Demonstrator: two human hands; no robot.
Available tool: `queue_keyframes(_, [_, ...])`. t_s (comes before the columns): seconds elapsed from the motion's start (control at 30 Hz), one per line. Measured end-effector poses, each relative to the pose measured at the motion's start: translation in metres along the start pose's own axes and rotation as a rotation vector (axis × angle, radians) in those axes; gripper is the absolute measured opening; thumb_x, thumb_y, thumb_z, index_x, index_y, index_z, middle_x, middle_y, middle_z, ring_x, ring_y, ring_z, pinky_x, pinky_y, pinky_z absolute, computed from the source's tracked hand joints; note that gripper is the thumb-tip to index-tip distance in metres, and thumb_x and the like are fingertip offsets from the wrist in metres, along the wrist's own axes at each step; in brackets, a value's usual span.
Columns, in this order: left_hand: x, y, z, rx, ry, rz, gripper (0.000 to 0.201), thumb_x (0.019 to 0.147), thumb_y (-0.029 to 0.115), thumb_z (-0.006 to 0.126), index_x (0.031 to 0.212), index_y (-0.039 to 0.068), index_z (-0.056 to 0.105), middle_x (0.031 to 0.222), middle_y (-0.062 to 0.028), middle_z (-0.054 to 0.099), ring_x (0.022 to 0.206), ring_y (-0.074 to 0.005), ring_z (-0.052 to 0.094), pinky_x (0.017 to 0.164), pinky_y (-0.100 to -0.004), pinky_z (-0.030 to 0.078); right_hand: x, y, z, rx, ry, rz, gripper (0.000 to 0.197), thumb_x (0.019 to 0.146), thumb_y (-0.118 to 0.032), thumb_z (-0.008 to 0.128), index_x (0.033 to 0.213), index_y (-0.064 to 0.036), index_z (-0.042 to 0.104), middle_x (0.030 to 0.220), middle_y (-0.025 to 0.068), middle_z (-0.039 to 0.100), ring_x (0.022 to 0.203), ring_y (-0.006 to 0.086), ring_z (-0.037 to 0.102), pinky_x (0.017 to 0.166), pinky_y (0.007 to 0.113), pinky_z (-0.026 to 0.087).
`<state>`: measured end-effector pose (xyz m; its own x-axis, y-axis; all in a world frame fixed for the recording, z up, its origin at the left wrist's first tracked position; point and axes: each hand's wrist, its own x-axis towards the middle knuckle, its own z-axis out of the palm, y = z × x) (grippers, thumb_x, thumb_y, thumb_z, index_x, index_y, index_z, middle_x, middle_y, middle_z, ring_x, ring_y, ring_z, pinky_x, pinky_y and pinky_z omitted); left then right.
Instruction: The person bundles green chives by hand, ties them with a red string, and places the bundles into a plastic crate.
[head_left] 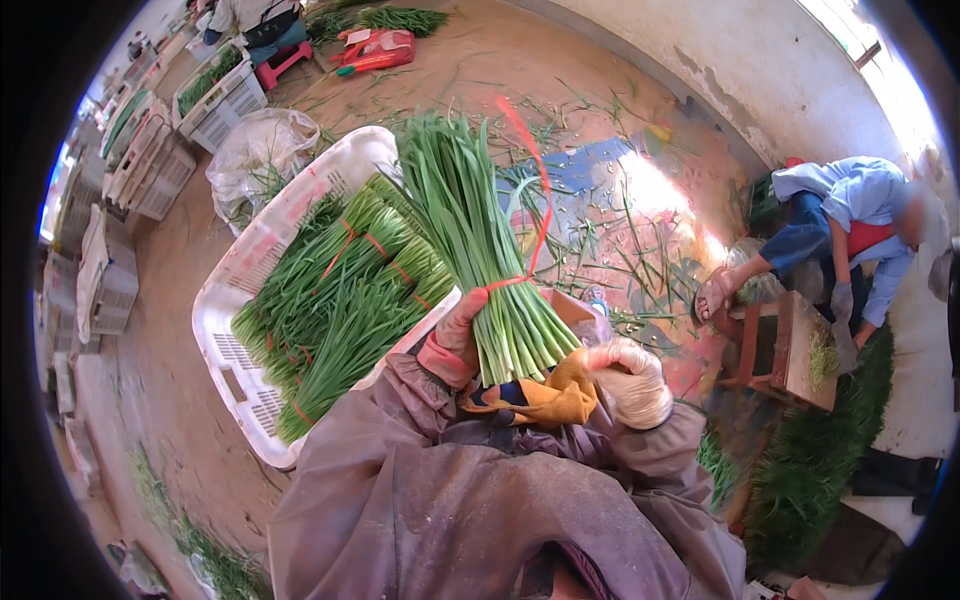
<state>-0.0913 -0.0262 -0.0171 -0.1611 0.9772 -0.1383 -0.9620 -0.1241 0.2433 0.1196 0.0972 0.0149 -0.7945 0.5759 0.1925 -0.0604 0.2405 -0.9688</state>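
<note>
My left hand, in a pale glove under a pink cuff, is closed round a bunch of garlic chives. Its leaves point up and away, and its pale stalk ends point toward my lap. A red tie circles the bunch, one long loose end rising to the right. Beside the stalk ends, my gloved right hand has its fingers curled in. An orange cloth lies against its fingertips; whether they grip it is hidden. To the left, tied bunches of chives fill a white crate.
A person in blue sits at the right by a wooden box, near a green heap of chives. Loose leaves litter the floor. Stacked crates, a clear plastic bag and a red bag stand farther off.
</note>
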Motion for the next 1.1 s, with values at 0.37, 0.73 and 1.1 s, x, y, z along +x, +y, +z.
queue_keyframes(0.37, [-0.015,-0.019,0.0,0.465,-0.084,0.16,0.07,0.078,0.018,0.076,0.137,0.006,0.04,0.124,-0.0125,0.056,0.109,-0.0266,0.061,0.091,-0.0417,0.053,0.051,-0.032,0.014,0.219,0.027,0.408,0.065,0.084,-0.01,0.07,0.141,-0.001,0.039,0.116,0.008,0.062,0.11,0.014,0.056,0.097,0.032,0.044])
queue_keyframes(0.73, [-0.007,-0.001,-0.025,0.364,0.036,0.461,0.062,0.083,0.02,0.072,0.136,0.007,0.043,0.123,-0.0093,0.058,0.108,-0.023,0.06,0.09,-0.0383,0.051,0.108,-0.014,0.099,0.254,-0.202,0.287,0.047,0.082,-0.012,0.073,0.124,-0.0003,0.053,0.105,0.0056,0.065,0.094,0.0141,0.06,0.084,0.03,0.049])
queue_keyframes(1.1, [-0.021,0.005,-0.008,0.295,-0.098,0.358,0.05,0.083,0.002,0.067,0.13,0.007,0.051,0.118,-0.0094,0.063,0.101,-0.0221,0.064,0.088,-0.0354,0.053,0.265,-0.063,0.031,-0.142,0.24,-0.066,0.023,0.083,-0.006,0.068,0.106,-0.0021,0.069,0.083,0.0042,0.067,0.078,0.015,0.062,0.074,0.028,0.051])
